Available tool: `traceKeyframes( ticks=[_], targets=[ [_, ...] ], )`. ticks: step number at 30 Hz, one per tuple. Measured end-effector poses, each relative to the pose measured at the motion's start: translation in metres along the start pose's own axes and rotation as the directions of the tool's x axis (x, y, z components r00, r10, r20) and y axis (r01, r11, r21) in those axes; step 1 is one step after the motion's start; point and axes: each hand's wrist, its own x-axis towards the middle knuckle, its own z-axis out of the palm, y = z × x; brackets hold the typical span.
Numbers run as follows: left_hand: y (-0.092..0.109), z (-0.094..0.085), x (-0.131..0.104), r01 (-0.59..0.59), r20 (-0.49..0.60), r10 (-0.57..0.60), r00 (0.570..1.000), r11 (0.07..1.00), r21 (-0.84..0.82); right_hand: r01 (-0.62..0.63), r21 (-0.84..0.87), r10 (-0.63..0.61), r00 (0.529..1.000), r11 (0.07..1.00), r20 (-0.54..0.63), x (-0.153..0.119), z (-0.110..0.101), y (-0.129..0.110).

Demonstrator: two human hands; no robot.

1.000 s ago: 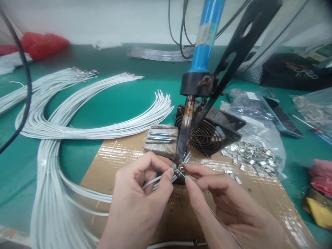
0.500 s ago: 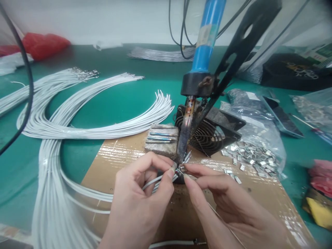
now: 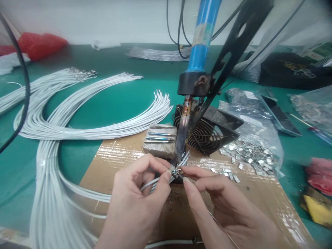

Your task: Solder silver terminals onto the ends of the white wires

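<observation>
My left hand is closed in a pinch on a white cable, close to its stripped end with fine coloured wires. The end sits just under the tip of a blue-handled soldering iron, which is clamped pointing down in a black metal stand. Between its thumb and forefinger my right hand holds a thin solder wire. The wire runs back under the palm, and its front end lies beside the cable end. Whether the iron touches the wires is too small to tell.
Behind the iron stands a black fan, beside a block with metal rods. Small metal connectors lie in a pile at right. Bundled white cables cover the left. Cardboard lies on the green table.
The view has shifted slightly, moving everything a little left. The cable end now shows slightly lower beneath the iron tip. Both hands keep their holds.
</observation>
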Motion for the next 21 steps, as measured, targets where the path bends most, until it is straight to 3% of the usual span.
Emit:
traceKeyframes(
  ticks=[2, 5, 7, 9, 11, 14, 16, 18, 21],
  targets=[
    [0.001, 0.001, -0.003, 0.038, -0.006, -0.038, 0.999, 0.999, 0.005, -0.034, -0.030, 0.032, 0.997, 0.999, -0.064, 0.000, -0.005, 0.000],
    [0.001, 0.004, -0.013, 0.120, -0.036, -0.119, 0.992, 0.993, 0.011, -0.093, -0.148, 0.051, 0.962, 0.985, -0.267, 0.007, -0.030, 0.014],
    [-0.001, 0.006, -0.020, 0.167, -0.066, -0.167, 0.984, 0.986, 0.006, -0.007, -0.063, -0.014, 0.945, 0.998, -0.328, 0.015, -0.055, 0.031],
    [-0.002, 0.007, -0.025, 0.203, -0.072, -0.202, 0.977, 0.979, 0.000, -0.016, -0.004, 0.015, 0.958, 1.000, -0.287, 0.019, -0.077, 0.048],
    [-0.003, 0.008, -0.029, 0.229, -0.067, -0.229, 0.971, 0.973, -0.009, -0.059, 0.018, 0.061, 0.976, 0.998, -0.211, 0.017, -0.086, 0.054],
    [-0.001, 0.008, -0.032, 0.276, -0.052, -0.276, 0.960, 0.961, -0.004, -0.168, -0.125, 0.146, 0.974, 0.978, -0.173, 0.004, -0.070, 0.040],
    [0.000, 0.007, -0.034, 0.292, -0.036, -0.292, 0.956, 0.956, 0.018, -0.110, -0.185, 0.106, 0.994, 0.977, -0.033, -0.005, -0.050, 0.022],
    [0.001, 0.004, -0.036, 0.291, -0.010, -0.291, 0.957, 0.956, 0.045, -0.127, -0.127, 0.140, 0.985, 0.984, 0.104, -0.010, -0.033, 0.008],
    [-0.002, -0.001, -0.039, 0.306, 0.050, -0.313, 0.948, 0.945, 0.114, -0.231, -0.052, 0.236, 0.949, 0.972, 0.208, -0.010, -0.022, -0.001]
  ],
)
